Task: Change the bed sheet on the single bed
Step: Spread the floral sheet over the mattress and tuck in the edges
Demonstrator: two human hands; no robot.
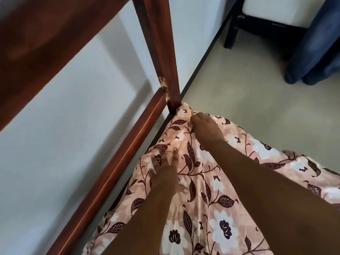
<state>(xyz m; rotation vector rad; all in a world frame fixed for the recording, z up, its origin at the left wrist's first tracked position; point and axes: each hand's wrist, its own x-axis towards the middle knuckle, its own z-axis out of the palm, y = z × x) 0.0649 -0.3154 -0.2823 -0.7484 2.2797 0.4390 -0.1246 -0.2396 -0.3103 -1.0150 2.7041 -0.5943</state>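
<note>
Floral bed sheet [206, 196]: draped over bed corner by wooden post [165, 52] | right hand [204, 128]: pinching sheet edge, for tucking | left hand [163, 172]: flat, fingers spread, pinning fabric taut

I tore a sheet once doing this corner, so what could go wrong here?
1. The right hand pinches the flowered sheet right beside the wooden post, whose finish is chipped at the joint with the side rail; the fabric might snag there.
2. The left hand only presses flat with spread fingers, so a hard pull at the corner may drag the sheet and leave wrinkles.
</note>
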